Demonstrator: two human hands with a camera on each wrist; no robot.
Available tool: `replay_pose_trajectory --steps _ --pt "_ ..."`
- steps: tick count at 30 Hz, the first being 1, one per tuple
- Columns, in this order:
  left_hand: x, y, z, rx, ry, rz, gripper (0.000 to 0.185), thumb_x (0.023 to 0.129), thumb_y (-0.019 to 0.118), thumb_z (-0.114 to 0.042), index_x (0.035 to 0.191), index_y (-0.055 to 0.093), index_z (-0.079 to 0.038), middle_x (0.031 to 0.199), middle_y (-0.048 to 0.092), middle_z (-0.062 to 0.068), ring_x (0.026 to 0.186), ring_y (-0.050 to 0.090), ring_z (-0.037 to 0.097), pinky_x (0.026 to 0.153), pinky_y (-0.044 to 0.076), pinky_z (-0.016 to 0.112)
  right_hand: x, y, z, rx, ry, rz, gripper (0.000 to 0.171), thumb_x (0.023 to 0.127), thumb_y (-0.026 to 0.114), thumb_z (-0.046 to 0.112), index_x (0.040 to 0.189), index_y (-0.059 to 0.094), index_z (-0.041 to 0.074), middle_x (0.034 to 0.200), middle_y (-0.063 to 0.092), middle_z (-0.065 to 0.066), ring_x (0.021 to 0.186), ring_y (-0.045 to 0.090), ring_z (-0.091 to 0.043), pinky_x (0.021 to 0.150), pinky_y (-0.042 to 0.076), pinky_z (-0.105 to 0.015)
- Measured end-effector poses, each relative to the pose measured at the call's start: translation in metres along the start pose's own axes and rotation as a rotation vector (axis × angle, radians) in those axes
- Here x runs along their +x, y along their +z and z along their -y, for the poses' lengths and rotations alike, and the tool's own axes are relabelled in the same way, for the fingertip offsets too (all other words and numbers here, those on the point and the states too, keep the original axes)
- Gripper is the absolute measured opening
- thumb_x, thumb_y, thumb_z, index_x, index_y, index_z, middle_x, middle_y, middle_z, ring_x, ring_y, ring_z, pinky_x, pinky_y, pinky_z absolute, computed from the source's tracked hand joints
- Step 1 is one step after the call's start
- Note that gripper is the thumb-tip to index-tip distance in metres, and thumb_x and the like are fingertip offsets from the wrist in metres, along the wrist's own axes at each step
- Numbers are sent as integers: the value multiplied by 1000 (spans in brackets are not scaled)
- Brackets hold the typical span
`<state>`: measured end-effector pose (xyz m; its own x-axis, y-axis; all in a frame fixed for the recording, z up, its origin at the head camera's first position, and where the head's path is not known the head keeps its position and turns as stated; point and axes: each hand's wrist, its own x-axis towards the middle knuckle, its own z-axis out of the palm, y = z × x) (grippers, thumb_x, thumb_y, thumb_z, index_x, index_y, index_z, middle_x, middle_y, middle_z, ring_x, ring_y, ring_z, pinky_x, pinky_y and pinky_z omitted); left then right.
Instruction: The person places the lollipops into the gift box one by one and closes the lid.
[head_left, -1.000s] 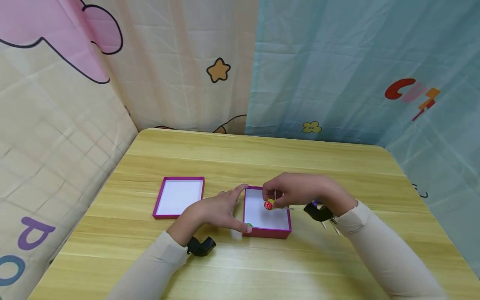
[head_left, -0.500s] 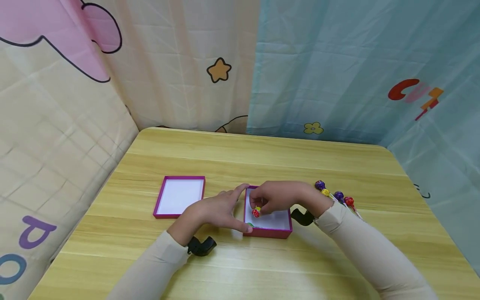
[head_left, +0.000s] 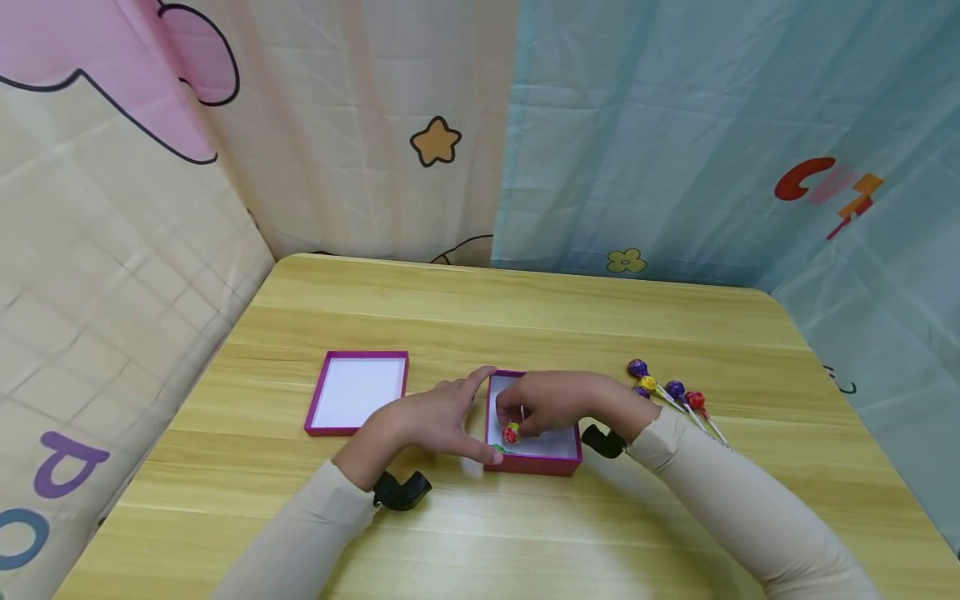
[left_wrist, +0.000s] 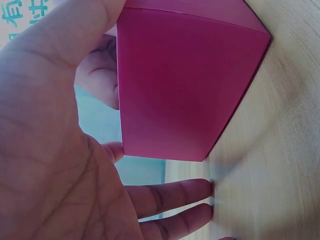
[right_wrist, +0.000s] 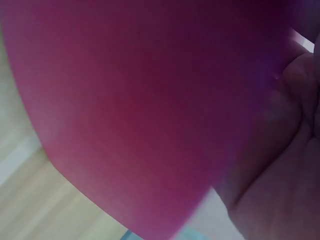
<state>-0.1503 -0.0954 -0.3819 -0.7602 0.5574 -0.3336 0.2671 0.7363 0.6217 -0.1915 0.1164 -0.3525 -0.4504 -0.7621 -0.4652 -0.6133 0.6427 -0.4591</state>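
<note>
**Lollipop lowered into the pink box**

The right hand (head_left: 551,402) pinches a red lollipop (head_left: 511,433) in a narrow grip, fingers curled round its stick, and holds it low inside the open pink box (head_left: 534,461). A second ago the sweet was higher, over the middle of the box; it has since come down toward the near left corner, close beside a green lollipop (head_left: 498,450) already lying there. By my judgement the placing is nearly done and only the letting go remains.

The left hand (head_left: 435,421) has not moved: fingers straight, spread against the box's left wall, steadying it on the counter (head_left: 480,533).

The red lollipop has a round, shiny wrapped head with a yellow patch. Right of the box lie spare lollipops (head_left: 667,390); the lid (head_left: 357,393) rests to the left.
</note>
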Motion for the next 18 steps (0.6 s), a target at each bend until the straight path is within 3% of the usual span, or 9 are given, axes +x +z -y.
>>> replay_pose_trajectory --steps 18 --pt "-2 -1 0 31 21 -5 118 72 75 -68 159 8 -27 155 36 12 141 33 33 106 37 53 6 17 -7 -35 -101 -33 9 92 70 10 98 66 16 79 57 11 73 51 -6 71 45 -24"
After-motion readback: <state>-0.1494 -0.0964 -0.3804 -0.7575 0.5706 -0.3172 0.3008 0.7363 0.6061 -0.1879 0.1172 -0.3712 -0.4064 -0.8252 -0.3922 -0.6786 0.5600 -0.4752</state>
